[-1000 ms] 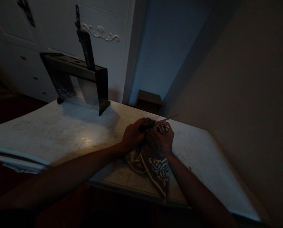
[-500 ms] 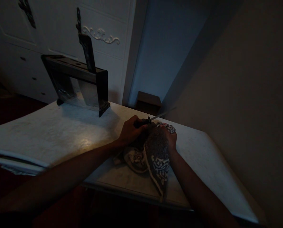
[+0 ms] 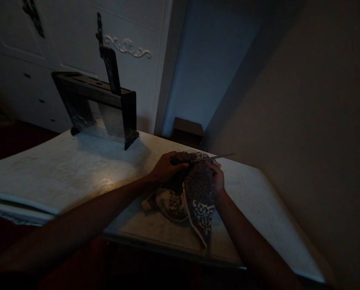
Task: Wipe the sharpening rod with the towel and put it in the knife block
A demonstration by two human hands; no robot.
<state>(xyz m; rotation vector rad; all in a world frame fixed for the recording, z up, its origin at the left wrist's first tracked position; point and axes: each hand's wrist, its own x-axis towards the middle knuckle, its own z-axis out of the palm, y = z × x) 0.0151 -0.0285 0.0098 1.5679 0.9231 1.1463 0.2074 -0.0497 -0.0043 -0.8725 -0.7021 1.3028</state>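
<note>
A knife point(image 3: 217, 156) has its dark handle in my left hand point(image 3: 167, 166), fingers closed around it. Its thin blade points right, over the top of a dark patterned towel point(image 3: 199, 189). My right hand point(image 3: 217, 177) is closed on that towel close to the blade; its fingertips are partly hidden by the cloth. Folds of the towel hang down and rest on the pale table point(image 3: 107, 169) between my forearms.
A dark knife block point(image 3: 128, 117) with clear sides stands at the table's back left, one black-handled knife point(image 3: 111, 66) sticking up from it. White cabinet doors point(image 3: 137, 24) rise behind. A small brown box-like piece point(image 3: 187, 131) sits beyond the back edge, and a wall point(image 3: 303, 100) runs along the right.
The knife's blade has tipped down, from a slant upward to nearly level, and its tip has moved right. My left hand has turned slightly with it. My right hand still grips the towel.
</note>
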